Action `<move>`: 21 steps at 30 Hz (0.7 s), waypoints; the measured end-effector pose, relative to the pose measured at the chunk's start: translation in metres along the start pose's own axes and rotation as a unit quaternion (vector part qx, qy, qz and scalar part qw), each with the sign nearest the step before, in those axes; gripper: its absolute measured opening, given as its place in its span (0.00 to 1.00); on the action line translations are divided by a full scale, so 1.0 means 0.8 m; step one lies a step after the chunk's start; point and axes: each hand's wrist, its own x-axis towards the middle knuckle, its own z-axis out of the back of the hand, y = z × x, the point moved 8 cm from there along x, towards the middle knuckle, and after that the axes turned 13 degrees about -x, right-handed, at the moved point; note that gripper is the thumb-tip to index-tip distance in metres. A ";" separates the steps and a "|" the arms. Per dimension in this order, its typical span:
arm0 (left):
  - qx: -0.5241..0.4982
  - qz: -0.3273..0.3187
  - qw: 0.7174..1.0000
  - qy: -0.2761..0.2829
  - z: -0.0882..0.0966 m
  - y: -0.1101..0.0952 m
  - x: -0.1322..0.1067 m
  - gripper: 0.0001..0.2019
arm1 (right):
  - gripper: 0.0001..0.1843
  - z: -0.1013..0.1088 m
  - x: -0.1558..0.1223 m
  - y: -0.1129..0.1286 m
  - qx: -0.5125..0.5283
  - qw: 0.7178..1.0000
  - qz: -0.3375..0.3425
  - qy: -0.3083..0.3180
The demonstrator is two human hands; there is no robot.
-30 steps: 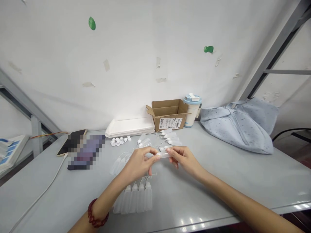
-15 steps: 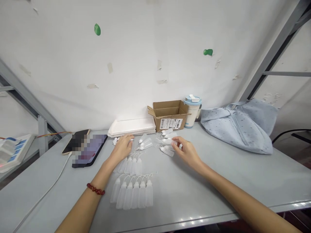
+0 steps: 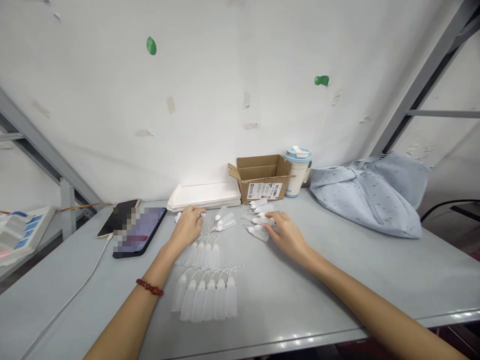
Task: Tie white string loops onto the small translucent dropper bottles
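My left hand point(image 3: 187, 227) is at the back of the table with its fingers curled down. A small white piece point(image 3: 203, 215), which looks like a cap, shows at the fingertips. More white pieces point(image 3: 177, 217) lie partly hidden beside that hand. My right hand point(image 3: 288, 234) has thumb and index finger around the end of a translucent squeeze bottle point(image 3: 260, 220) with a thin bent tip. Other such bottles point(image 3: 258, 232) lie around it. Two loose bottles point(image 3: 226, 221) rest between my hands. Nearer me, bottles lie side by side in a back row point(image 3: 206, 257) and a front row point(image 3: 210, 300).
Along the wall stand a stack of white trays point(image 3: 206, 194), an open cardboard box point(image 3: 262, 187) and a lidded cup point(image 3: 297, 172). A blue cloth bag point(image 3: 369, 200) lies at right. Two phones point(image 3: 146, 232) and a white cable point(image 3: 80, 285) are at left, near a power strip point(image 3: 28, 235).
My right hand has shifted slightly, with its fingers lower over the bottle by the box. The left hand has moved very little. The bottle rows look the same.
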 end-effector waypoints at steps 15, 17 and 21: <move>-0.002 0.000 0.999 0.043 -0.015 0.003 0.001 0.15 | 0.14 0.011 -0.099 0.156 0.201 0.879 0.329 0.282; -0.008 0.003 0.999 0.046 -0.015 0.003 0.002 0.15 | 0.14 0.008 -0.099 0.155 0.193 0.880 0.331 0.280; -0.026 0.012 0.998 0.051 -0.016 0.001 0.002 0.15 | 0.13 0.003 -0.097 0.152 0.179 0.882 0.329 0.285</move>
